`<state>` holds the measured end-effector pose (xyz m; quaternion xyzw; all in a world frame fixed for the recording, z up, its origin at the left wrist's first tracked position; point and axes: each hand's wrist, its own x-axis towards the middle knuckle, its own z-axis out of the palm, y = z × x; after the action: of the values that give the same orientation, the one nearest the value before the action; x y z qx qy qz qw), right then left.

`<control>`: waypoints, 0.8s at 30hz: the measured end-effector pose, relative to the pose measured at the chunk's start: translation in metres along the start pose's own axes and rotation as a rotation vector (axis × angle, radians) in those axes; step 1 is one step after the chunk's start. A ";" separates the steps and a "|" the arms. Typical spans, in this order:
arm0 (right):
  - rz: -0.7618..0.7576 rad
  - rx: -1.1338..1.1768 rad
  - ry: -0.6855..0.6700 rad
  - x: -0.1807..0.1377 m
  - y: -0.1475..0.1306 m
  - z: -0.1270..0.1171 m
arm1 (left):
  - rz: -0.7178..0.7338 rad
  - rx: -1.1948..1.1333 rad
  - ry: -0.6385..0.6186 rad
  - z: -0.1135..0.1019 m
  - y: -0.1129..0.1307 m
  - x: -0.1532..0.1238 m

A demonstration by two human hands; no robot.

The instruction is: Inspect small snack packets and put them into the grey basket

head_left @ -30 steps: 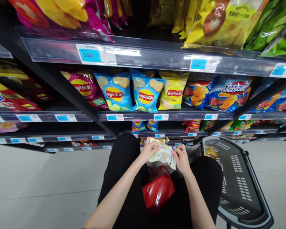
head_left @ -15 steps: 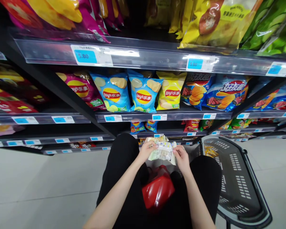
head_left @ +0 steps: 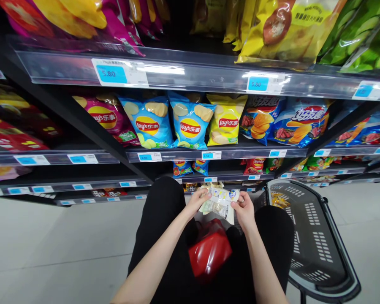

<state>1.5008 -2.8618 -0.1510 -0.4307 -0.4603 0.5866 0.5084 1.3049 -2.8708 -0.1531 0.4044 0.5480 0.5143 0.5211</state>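
A small pale snack packet [head_left: 220, 203], white and light green with printing, is stretched between my two hands above the gap between my knees. My left hand [head_left: 196, 202] pinches its left edge, thumb on the near face. On the opposite edge, my right hand [head_left: 244, 207] is closed with thumb and fingers. The packet is tilted, and its print is too small to read. Below it, a glossy red bag or package [head_left: 210, 251] lies between my thighs, touched by neither hand.
A dark grey shopping basket [head_left: 316, 236] stands on the floor at my right, a yellow packet [head_left: 280, 199] inside. Ahead, shelves hold blue chip bags [head_left: 191, 122], a yellow chip bag [head_left: 226, 122] and others. A shelf edge [head_left: 202, 76] juts out above. Tiled floor [head_left: 66, 240] extends left.
The packet has turned slightly, its right end higher and showing more of a blue logo. My right hand has shifted a little up and to the right; my left hand stays nearly in place.
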 end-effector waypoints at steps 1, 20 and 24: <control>0.013 -0.002 -0.014 0.000 -0.001 -0.001 | -0.006 -0.004 -0.017 0.000 0.001 -0.001; 0.109 -0.169 -0.119 0.006 -0.009 -0.008 | 0.166 0.167 0.145 0.002 0.012 -0.006; 0.103 -0.199 -0.038 0.003 -0.005 -0.009 | 0.173 0.190 0.147 0.005 0.010 -0.004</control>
<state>1.5107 -2.8574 -0.1479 -0.4907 -0.5031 0.5716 0.4235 1.3098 -2.8726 -0.1420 0.4589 0.5942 0.5314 0.3924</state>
